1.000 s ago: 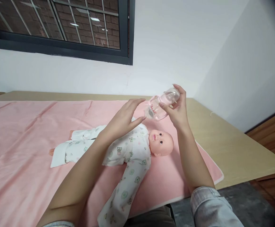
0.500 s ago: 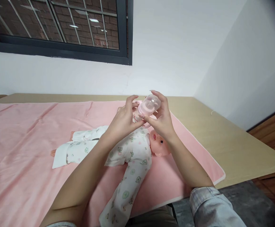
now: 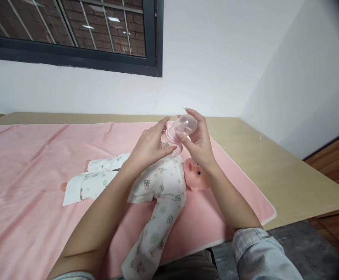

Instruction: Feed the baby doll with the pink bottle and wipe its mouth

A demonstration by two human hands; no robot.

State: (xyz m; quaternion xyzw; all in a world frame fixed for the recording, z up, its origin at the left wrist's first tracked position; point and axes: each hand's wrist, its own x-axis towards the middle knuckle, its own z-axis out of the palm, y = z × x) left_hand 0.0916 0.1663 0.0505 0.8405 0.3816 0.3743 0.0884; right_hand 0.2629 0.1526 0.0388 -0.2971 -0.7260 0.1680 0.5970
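A baby bottle (image 3: 172, 134) with a pink collar and pink handles is held tilted above the doll's chest. My left hand (image 3: 150, 144) is closed around its body, which the fingers largely hide. Over the bottle's top end sits a clear domed cap (image 3: 189, 123), gripped between the thumb and fingers of my right hand (image 3: 199, 142). Below my hands a baby doll (image 3: 191, 175) lies on its back, head to the right, dressed in a white printed outfit (image 3: 160, 182). One long sleeve stretches toward me.
A pink blanket (image 3: 26, 175) with some creases covers much of the wooden table (image 3: 254, 167). Behind it are a white wall (image 3: 198, 58) and a dark-framed window (image 3: 99, 62). The table's right edge drops to a grey floor (image 3: 300, 249).
My right thumb has shifted up from the pink collar onto the clear cap, and the cap sits slightly farther from my left hand. The view has tilted down a little.
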